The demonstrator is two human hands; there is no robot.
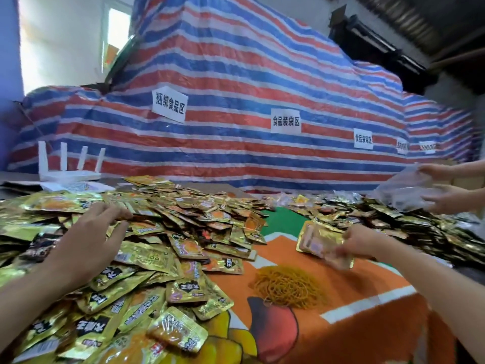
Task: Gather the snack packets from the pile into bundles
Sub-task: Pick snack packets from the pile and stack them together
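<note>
A big pile of gold snack packets covers the left and far side of the table. My left hand reaches over the pile with fingers spread, fingertips touching packets near its top, holding nothing. My right hand grips a stack of gold packets held flat just above the orange cloth, to the right of the pile. A heap of yellow rubber bands lies on the cloth between my arms, below the held stack.
The table wears an orange and green printed cloth. More packets spread along the right side. Another person's hands hold a clear plastic bag at the far right. A white router stands at the back left before a striped tarp.
</note>
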